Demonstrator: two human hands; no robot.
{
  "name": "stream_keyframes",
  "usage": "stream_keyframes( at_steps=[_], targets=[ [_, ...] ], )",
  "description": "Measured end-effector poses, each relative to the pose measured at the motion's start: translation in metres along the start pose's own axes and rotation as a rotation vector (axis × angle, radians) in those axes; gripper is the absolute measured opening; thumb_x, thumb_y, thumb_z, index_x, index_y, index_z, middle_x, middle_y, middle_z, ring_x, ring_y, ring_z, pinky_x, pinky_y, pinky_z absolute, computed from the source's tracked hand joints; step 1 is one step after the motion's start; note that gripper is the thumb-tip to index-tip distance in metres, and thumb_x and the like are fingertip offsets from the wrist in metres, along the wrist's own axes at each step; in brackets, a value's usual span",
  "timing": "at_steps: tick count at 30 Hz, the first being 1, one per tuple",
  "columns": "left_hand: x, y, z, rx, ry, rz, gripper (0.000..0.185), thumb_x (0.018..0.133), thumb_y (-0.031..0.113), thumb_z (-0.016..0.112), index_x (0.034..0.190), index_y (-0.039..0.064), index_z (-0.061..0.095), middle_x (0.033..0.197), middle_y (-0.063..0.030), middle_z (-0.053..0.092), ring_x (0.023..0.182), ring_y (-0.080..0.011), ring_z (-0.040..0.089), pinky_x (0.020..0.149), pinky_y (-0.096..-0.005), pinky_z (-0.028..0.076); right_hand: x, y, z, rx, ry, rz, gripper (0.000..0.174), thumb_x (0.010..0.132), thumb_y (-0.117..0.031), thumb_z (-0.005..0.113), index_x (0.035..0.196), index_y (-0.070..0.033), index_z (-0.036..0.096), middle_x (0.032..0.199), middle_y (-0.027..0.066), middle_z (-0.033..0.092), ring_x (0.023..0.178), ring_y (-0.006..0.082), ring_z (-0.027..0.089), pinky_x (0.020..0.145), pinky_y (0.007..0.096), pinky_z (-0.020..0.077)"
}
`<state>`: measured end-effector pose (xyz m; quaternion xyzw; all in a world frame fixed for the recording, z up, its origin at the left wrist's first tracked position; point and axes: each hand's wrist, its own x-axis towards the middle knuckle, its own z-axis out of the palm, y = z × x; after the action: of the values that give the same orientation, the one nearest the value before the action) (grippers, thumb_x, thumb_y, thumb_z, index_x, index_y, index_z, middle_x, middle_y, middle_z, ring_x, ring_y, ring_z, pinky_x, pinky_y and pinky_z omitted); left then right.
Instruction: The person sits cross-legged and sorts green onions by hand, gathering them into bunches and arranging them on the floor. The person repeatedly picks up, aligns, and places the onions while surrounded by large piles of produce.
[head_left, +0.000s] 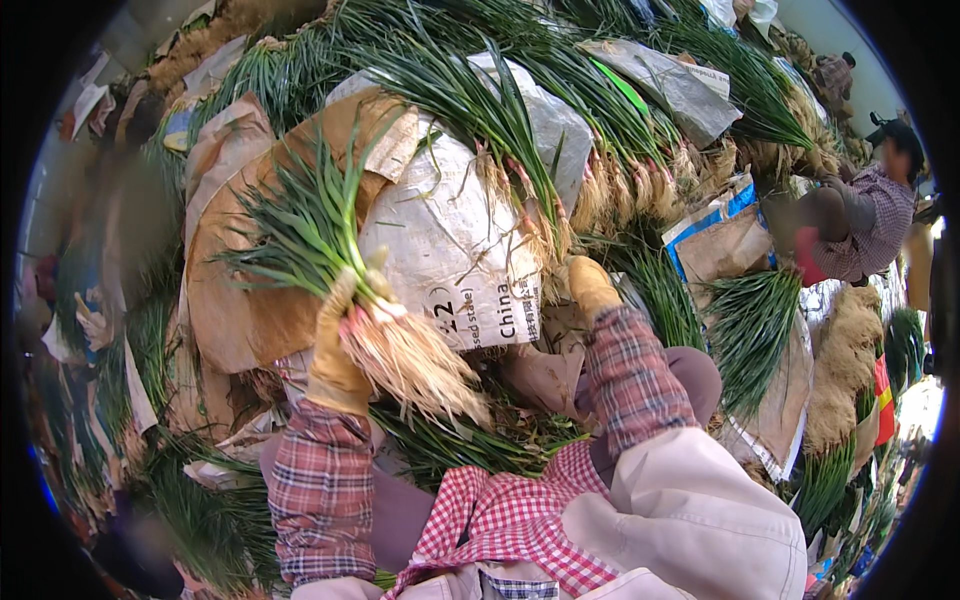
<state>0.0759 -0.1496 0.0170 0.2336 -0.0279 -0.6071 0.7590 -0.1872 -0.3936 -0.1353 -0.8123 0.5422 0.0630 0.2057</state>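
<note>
My left hand (337, 337), in a yellow work glove, is closed round a bunch of green onions (375, 319). Its leaves point up and left, its pale roots hang down to the right. My right hand (592, 285), gloved alike, is at the roots of loose green onions (525, 172) lying on a white woven sack (420, 217); whether its fingers grip any is hidden. The sack bears writing. Brown paper sheeting (240, 300) lies left of the sack, behind the held bunch.
More green onions (630, 142) are heaped along the far side, with grey sacking (667, 82) over some. A bunch (754, 330) lies at right near a blue-edged sack (727, 240). Another person (870, 210) sits at far right. Cut leaves (480, 446) lie by my lap.
</note>
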Motion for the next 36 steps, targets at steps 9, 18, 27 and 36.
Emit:
stream_keyframes(
  at_steps=[9, 18, 27, 36],
  targets=[
    [-0.008, -0.059, 0.007, 0.244, 0.039, -0.184, 0.038, 0.087, 0.012, 0.054, 0.120, -0.006, 0.050, 0.112, -0.0218, 0.060, 0.109, -0.0302, 0.059, 0.092, -0.0442, 0.051, -0.141, -0.106, -0.059, 0.889, -0.236, -0.403, 0.015, 0.089, -0.010, 0.048, 0.090, 0.002, 0.058, 0.088, 0.0095, 0.057, 0.080, 0.0173, 0.054, 0.076, 0.0286, 0.0471],
    [-0.015, -0.067, -0.006, 0.184, 0.113, -0.254, 0.041, 0.086, 0.011, 0.057, 0.123, -0.004, 0.049, 0.113, -0.0256, 0.056, 0.112, -0.0428, 0.052, 0.094, -0.0559, 0.045, -0.154, -0.100, -0.057, 1.601, -0.737, -0.271, 0.049, 0.096, -0.038, 0.045, 0.119, 0.004, 0.055, 0.105, 0.0119, 0.064, 0.097, 0.0187, 0.059, 0.090, 0.0314, 0.0445],
    [-0.038, -0.061, 0.014, 0.203, 0.138, -0.119, 0.011, 0.082, 0.006, 0.061, 0.091, 0.001, 0.059, 0.073, -0.0091, 0.063, 0.066, -0.0214, 0.064, 0.064, -0.0347, 0.057, -0.103, -0.171, -0.046, 0.050, 0.090, -0.722, 0.030, 0.087, -0.029, 0.052, 0.081, -0.005, 0.068, 0.070, 0.0166, 0.064, 0.066, 0.0333, 0.063, 0.063, 0.0412, 0.0483],
    [-0.047, 0.015, 0.055, 0.089, -0.010, 0.228, 0.033, 0.083, 0.014, 0.062, 0.111, 0.000, 0.053, 0.099, -0.0098, 0.061, 0.083, -0.0173, 0.065, 0.077, -0.0337, 0.058, -0.145, -0.143, -0.006, 0.005, -0.287, -0.619, 0.029, 0.087, -0.030, 0.055, 0.089, -0.003, 0.065, 0.091, 0.0189, 0.064, 0.084, 0.0335, 0.062, 0.074, 0.0402, 0.0491]
  ],
)
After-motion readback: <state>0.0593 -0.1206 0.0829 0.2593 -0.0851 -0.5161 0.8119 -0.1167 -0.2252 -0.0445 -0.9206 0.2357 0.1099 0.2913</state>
